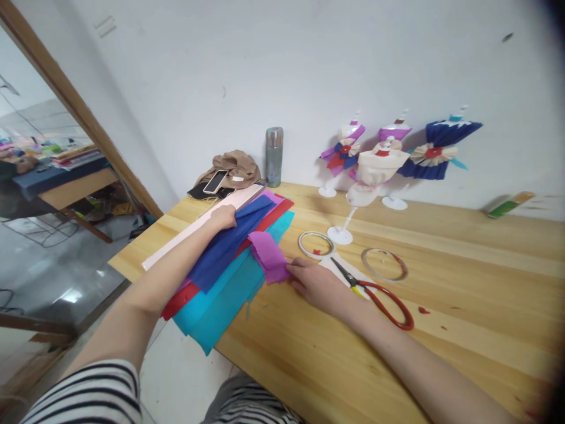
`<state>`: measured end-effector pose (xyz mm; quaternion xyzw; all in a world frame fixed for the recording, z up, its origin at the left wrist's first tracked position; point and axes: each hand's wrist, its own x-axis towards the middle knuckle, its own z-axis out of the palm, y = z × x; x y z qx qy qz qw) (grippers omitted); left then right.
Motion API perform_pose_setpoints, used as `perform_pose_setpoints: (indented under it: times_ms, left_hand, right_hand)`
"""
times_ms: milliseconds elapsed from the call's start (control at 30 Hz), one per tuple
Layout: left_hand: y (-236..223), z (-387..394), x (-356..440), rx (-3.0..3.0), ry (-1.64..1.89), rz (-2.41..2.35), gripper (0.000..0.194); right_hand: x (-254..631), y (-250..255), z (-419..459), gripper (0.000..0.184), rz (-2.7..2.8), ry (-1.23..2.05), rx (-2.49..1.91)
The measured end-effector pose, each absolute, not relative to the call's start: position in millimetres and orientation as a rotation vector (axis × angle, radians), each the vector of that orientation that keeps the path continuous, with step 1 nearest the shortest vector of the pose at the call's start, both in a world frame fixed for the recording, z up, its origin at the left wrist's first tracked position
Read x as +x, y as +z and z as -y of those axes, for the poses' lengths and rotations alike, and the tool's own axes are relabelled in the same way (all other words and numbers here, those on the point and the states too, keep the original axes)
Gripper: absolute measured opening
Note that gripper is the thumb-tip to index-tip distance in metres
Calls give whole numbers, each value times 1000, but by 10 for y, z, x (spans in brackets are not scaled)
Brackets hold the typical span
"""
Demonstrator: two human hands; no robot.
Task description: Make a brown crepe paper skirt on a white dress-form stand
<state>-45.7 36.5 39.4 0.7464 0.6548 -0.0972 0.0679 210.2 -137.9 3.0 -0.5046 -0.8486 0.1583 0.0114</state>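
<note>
A stack of crepe paper sheets lies on the wooden table (441,282): pink (194,232), dark blue (229,241), red (180,300) and teal (220,306). My left hand (223,217) rests closed on the dark blue sheet near the pink one. A small folded purple piece (269,256) lies on the teal sheet. My right hand (315,284) pinches its near corner. Red-handled scissors (379,294) lie just right of that hand.
Two tape rings (316,244) (385,264) lie beyond the scissors. Several paper-dressed figures on white stands (379,168) line the wall. A grey flask (274,156), a brown cloth with a phone (216,181), and a glue stick (509,205) sit at the back.
</note>
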Motion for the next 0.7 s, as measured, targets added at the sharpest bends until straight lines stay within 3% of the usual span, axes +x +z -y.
perform_pose_setpoints:
  times_ms: [367,500,633,700]
  left_hand:
    - [1033,-145,-714,2368,-30,-1884,37]
    - [930,-8,-693,2151,-43,-1532,27]
    - [754,63,-619,2122,-6,-1177,36]
    - [674,54,-597,2251,-100,-1242,42]
  right_hand:
    - [2090,75,1395,29,2603,585,-1547]
    - [2087,53,1404,28,2605,547,-1556]
    - [2088,16,1401,28,2614,517,-1560]
    - [2086,8,1396,28,2623,509,-1564]
